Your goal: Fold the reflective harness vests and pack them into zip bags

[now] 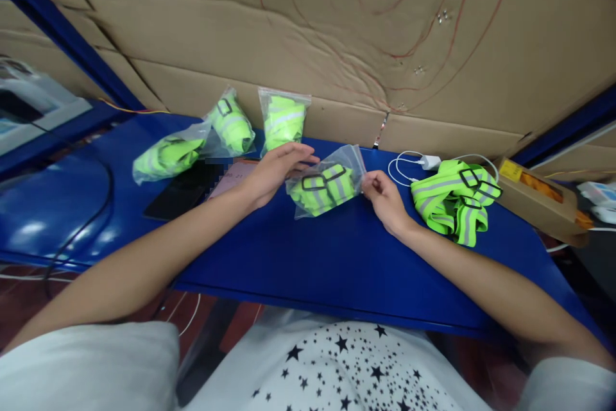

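Note:
A clear zip bag (353, 159) with a folded neon-yellow reflective strap (328, 190) inside lies in front of me on the blue table. My right hand (385, 201) pinches the bag's right edge, by its zip end. At the bag's upper left, my left hand (279, 174) has its fingers stretched out, close to the plastic or touching it. Black buckles show through the bag. To the right, a loose reflective strap (445, 196) with black buckles lies in a heap, outside any bag.
Bagged straps stand or lie at the back left: one upright bag (283, 121), one leaning bag (231, 122) and one flat bag (168, 158). A dark phone-like slab (176, 196) lies nearby. A white cable with plug (430, 162) and a cardboard box (541, 199) sit right. Cardboard (308, 33) walls the back.

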A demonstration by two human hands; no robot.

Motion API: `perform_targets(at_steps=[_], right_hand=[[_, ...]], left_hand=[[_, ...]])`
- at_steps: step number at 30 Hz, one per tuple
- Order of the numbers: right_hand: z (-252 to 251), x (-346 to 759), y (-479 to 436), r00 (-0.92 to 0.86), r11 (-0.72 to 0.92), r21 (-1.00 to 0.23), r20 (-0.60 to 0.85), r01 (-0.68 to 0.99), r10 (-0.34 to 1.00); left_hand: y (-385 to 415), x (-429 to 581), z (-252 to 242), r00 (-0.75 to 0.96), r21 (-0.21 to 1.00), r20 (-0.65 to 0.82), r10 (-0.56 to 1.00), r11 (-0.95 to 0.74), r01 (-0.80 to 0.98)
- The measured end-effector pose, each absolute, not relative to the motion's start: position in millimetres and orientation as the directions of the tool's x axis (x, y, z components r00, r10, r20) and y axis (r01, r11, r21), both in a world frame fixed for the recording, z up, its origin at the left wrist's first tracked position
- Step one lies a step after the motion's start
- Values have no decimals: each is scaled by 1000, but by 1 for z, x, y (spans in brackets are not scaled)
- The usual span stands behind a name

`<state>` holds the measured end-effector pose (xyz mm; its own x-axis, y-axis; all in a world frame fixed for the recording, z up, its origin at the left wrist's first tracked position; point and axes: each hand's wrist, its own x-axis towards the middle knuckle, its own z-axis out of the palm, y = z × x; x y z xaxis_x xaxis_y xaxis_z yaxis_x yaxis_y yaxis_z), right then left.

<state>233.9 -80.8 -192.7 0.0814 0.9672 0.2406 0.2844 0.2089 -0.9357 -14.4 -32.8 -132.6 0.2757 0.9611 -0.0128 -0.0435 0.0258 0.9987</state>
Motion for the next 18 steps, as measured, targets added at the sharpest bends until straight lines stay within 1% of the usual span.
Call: perform_targets(at_steps=[3, 5, 7, 10, 11, 12, 14, 16, 18], right_hand=[[-195, 239, -73, 186, 198, -955, 240, 220, 953], [-195, 240, -70, 219, 183, -963, 226, 197, 949], [-195, 239, -70, 237, 164, -967, 209, 193, 949], [-195, 238, -72, 263, 154, -964, 209, 217, 942], [-195, 237, -73, 265, 159, -960, 219, 230, 939], [-195, 237, -74, 261, 168, -956, 230, 242, 937], [-195, 237, -74, 234, 188, -946, 252, 264, 939], [-194, 237, -75, 186, 206, -937, 264, 282, 947], [-192, 237, -76, 123, 220, -927, 267, 303, 956]], left_hand=[[-34, -14, -133, 336, 996, -73, 939, 52, 69], [-36, -14, -133, 381, 988, -104, 919, 53, 143], [-37, -17, -131, 445, 984, -116, 888, 42, 173], [-37, -22, -129, 662, 970, -99, 743, -77, 232], [-37, -23, -130, 710, 958, -88, 699, -135, 251], [-37, -24, -131, 724, 948, -73, 686, -178, 265], [-35, -23, -136, 656, 945, -35, 754, -188, 267], [-32, -20, -142, 548, 963, -6, 836, -142, 228], [-27, -19, -147, 488, 976, 0, 873, -106, 189]])
